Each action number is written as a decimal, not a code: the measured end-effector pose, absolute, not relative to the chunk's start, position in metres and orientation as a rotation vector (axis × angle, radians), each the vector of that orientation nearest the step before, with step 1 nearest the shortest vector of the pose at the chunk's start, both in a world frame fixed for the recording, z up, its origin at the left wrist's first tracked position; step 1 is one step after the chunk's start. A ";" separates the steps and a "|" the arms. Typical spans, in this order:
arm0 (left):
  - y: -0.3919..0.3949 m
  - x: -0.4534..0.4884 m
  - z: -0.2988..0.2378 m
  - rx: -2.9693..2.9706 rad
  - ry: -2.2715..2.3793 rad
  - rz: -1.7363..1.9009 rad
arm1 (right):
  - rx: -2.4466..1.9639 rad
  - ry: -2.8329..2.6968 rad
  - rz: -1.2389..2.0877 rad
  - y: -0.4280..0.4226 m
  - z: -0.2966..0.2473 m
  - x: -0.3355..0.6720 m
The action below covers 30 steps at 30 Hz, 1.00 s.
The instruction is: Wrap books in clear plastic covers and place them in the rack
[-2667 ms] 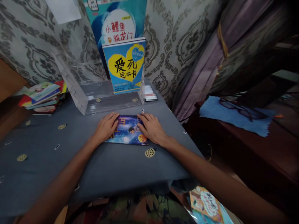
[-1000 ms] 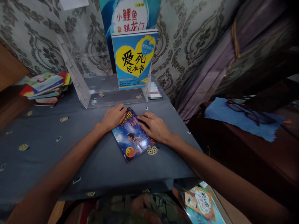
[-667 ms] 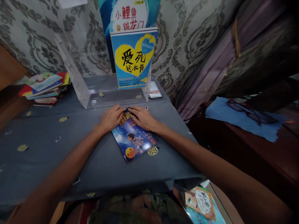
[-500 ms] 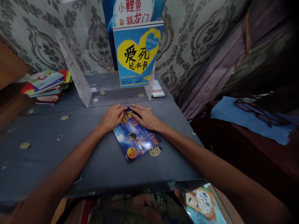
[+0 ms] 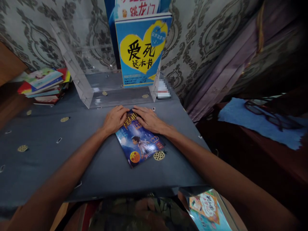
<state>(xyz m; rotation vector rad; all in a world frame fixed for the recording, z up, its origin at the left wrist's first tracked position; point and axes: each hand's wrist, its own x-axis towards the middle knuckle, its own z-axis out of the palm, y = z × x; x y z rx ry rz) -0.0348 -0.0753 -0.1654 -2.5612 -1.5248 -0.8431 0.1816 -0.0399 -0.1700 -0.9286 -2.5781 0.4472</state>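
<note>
A dark blue comic-style book [image 5: 138,141] with yellow lettering lies aslant on the grey-blue tablecloth, its cover up. My left hand [image 5: 115,118] is closed at the book's far left edge, its fingertips bent around the far corner. My right hand [image 5: 149,119] is closed at the far right edge, thumb on the cover and fingers over the far end. Both hands partly cover the title; what the fingertips do under the edge is hidden. Just beyond my hands is a clear acrylic stand [image 5: 85,93] bearing a blue book with a yellow heart [image 5: 141,51].
A stack of books [image 5: 45,85] sits at the far left of the table [image 5: 79,154]. Behind the heart book stands another blue book [image 5: 144,8]. To the right, glasses [image 5: 271,118] rest on a blue cloth [image 5: 233,112]. Lower right, a bin holds books [image 5: 207,207].
The view has shifted slightly, so the stand and its books appear a little higher. My hands stay on the dark blue book, which lies in nearly the same place.
</note>
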 end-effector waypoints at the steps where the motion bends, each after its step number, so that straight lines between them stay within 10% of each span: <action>1: -0.076 -0.035 -0.165 -2.562 -1.528 -0.849 | -0.921 -2.581 0.441 -0.040 -0.170 0.182; 30: -0.077 -0.033 -0.163 -2.556 -1.574 -0.841 | -0.893 -2.584 0.398 -0.041 -0.166 0.181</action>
